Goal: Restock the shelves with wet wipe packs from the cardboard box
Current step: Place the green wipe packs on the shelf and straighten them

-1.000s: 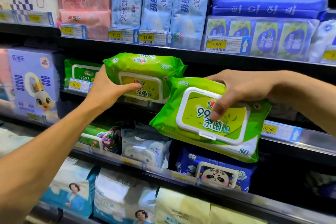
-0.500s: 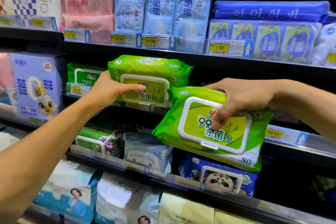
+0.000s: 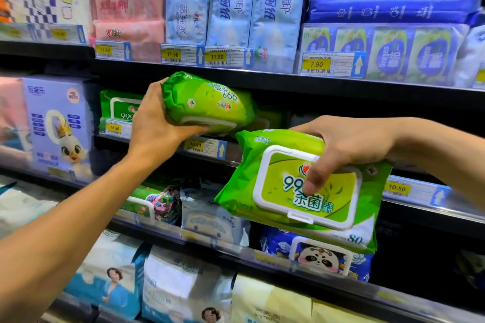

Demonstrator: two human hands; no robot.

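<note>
Left hand (image 3: 157,128) clasps tilted green pack (image 3: 207,102) by its end, at mouth of middle shelf (image 3: 207,158); film looks soft, slippery, so whole-palm hold seems best. More green packs (image 3: 119,109) stand inside. Right hand (image 3: 343,147) pinches second pack (image 3: 301,191), thumb on stiff lid.

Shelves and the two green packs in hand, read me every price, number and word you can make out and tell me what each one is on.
"99" and "80": green pack in the right hand.
"999", upside down: green pack in the left hand.
"11.50", twice: upper shelf tags.
"7.90": upper shelf tag.
"16.50": middle shelf tag.
"10.50": tags and.
Tag small print and far-left tags: too blurred.
</note>
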